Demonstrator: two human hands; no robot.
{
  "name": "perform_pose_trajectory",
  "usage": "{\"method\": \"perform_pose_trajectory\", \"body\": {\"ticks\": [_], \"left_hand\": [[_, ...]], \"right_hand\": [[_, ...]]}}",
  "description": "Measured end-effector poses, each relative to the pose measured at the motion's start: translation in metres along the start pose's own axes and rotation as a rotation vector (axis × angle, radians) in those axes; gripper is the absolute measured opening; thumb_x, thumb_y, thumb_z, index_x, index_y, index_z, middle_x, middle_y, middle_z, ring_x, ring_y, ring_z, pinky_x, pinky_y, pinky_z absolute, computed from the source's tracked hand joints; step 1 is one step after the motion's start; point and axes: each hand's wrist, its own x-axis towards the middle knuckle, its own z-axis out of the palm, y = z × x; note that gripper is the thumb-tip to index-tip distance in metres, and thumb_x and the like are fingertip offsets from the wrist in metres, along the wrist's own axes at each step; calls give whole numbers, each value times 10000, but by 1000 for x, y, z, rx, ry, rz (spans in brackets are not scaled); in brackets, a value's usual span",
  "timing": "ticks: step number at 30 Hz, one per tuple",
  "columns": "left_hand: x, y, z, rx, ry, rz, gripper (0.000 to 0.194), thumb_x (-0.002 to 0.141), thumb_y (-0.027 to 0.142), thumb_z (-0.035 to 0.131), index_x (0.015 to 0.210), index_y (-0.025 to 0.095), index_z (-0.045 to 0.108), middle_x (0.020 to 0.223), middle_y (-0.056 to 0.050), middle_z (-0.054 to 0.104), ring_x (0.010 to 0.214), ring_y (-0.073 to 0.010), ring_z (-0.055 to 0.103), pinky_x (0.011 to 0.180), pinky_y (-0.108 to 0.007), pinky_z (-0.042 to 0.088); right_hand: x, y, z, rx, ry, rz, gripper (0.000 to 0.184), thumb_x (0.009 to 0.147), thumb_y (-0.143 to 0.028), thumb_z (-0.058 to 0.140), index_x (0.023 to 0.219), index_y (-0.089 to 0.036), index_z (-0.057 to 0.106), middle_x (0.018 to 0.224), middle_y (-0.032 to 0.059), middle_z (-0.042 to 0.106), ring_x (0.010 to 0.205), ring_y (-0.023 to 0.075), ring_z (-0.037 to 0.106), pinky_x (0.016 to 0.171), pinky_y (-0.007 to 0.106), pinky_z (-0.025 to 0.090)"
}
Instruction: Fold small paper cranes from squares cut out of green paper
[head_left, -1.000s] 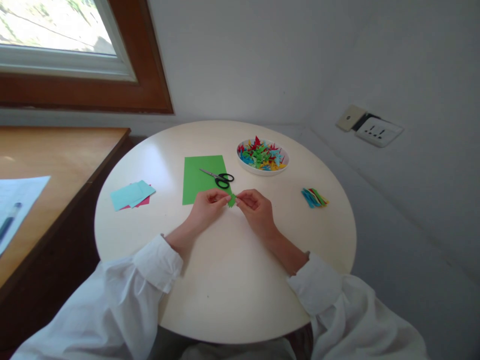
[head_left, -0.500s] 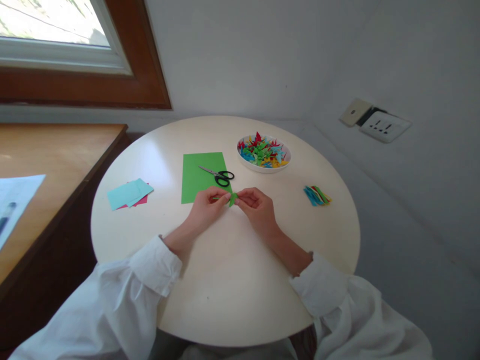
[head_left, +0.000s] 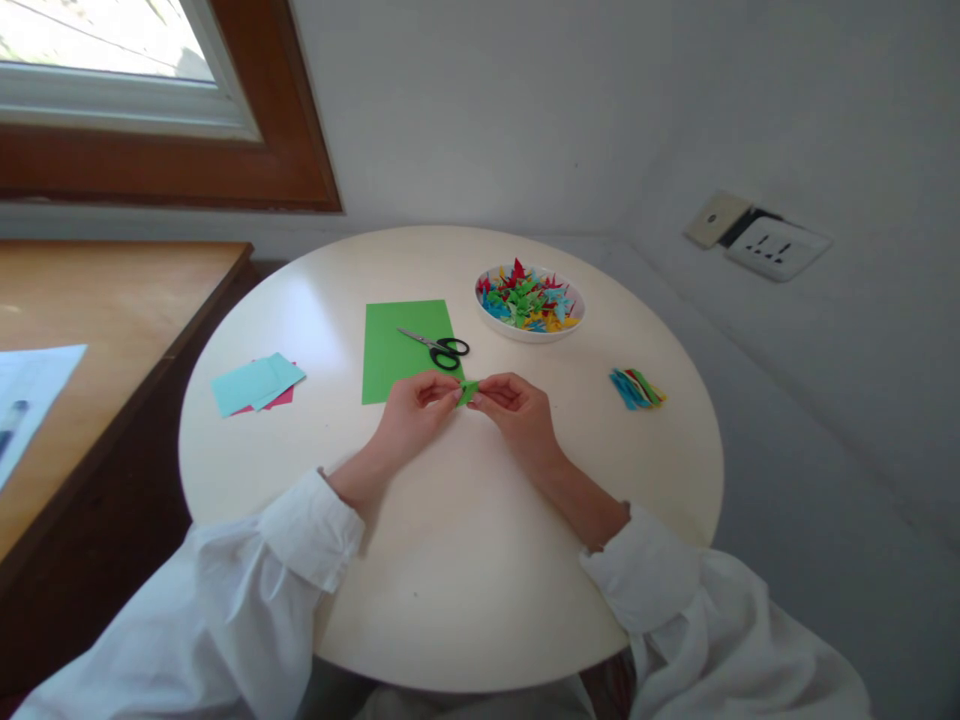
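Note:
A small folded piece of green paper (head_left: 468, 393) is pinched between my two hands above the round table. My left hand (head_left: 420, 412) holds its left side between thumb and fingers. On the other side, my right hand (head_left: 517, 412) grips its right edge the same way. Just beyond the hands lies a green sheet of paper (head_left: 401, 350), its lower right corner partly hidden by my left hand. Scissors (head_left: 444, 350) with black handles rest on that sheet, blades towards the left, the handles reaching past its right edge.
A white bowl (head_left: 529, 333) of many-coloured folded paper pieces stands at the back right. Thin coloured paper strips (head_left: 636, 389) lie on the right. Light blue and pink paper pieces (head_left: 259, 385) are at the left. A wooden desk (head_left: 135, 290) adjoins the round table (head_left: 465, 560).
The green paper has turned between my fingers and shows a different, more folded shape. Both hands keep their pinch in nearly the same place. The view has tilted slightly.

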Motion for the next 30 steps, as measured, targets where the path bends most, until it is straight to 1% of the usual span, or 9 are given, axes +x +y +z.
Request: {"method": "perform_pose_trajectory", "body": {"ticks": [3, 7, 12, 15, 18, 21, 25, 28, 30], "left_hand": [[0, 1, 0, -37, 8, -30, 159, 655, 294, 654, 685, 138, 651, 719, -54, 685, 645, -149, 589, 605, -253, 443], [-1, -1, 2, -88, -16, -86, 190, 642, 319, 660, 647, 131, 634, 764, -77, 697, 648, -149, 587, 588, -251, 434], [-2, -4, 4, -82, -25, -113, 199, 643, 326, 670, 667, 129, 646, 717, -56, 688, 598, -131, 565, 539, -236, 413], [-1, -4, 4, -81, -25, -110, 204, 632, 328, 676, 677, 130, 653, 710, -57, 687, 612, -141, 575, 544, -241, 426], [-1, -3, 3, -73, -21, -103, 207, 631, 327, 672, 690, 129, 658, 696, -56, 685, 610, -147, 584, 557, -246, 436], [-1, -1, 2, -30, -14, -89, 194, 646, 318, 657, 698, 131, 662, 691, -54, 683, 610, -151, 587, 560, -248, 434], [-1, 0, 2, 0, -42, -47, 181, 674, 308, 642, 728, 137, 671, 727, -59, 691, 644, -165, 604, 581, -256, 448], [-1, -2, 3, -11, -62, -14, 138, 666, 231, 644, 772, 146, 670, 749, -56, 693, 663, -163, 613, 596, -255, 460], [0, -4, 2, 15, -34, 18, 101, 659, 179, 630, 751, 153, 664, 709, -41, 679, 636, -150, 597, 580, -246, 450]], "right_hand": [[0, 1, 0, -22, -15, -11, 228, 543, -242, 773, 668, -181, 593, 673, -26, 654, 674, 134, 647, 745, 329, 558], [0, 1, 0, -21, -15, -22, 235, 541, -237, 778, 657, -185, 580, 666, -32, 647, 670, 132, 650, 730, 316, 567], [-1, 2, 0, -7, -14, -51, 239, 557, -226, 774, 655, -190, 559, 648, -52, 624, 670, 130, 658, 689, 299, 584], [-2, 2, 0, -43, -39, -81, 223, 592, -251, 756, 734, -200, 591, 709, -40, 651, 697, 138, 663, 680, 308, 591], [-4, 1, 0, -103, -75, -120, 198, 636, -273, 726, 803, -200, 647, 791, -14, 678, 749, 145, 664, 716, 314, 590], [-5, 1, 0, -125, -82, -130, 163, 649, -286, 713, 777, -196, 665, 777, -12, 675, 734, 141, 660, 723, 315, 591], [-3, 1, 0, -107, -60, -90, 174, 631, -310, 727, 725, -196, 637, 708, -32, 636, 685, 130, 644, 704, 325, 593], [-2, 1, 0, -88, -36, -64, 214, 616, -345, 733, 707, -196, 609, 692, -37, 617, 670, 127, 635, 681, 323, 590], [-1, 0, 0, -88, -31, -56, 229, 610, -353, 734, 706, -194, 600, 685, -35, 617, 665, 129, 632, 668, 317, 583]]}}
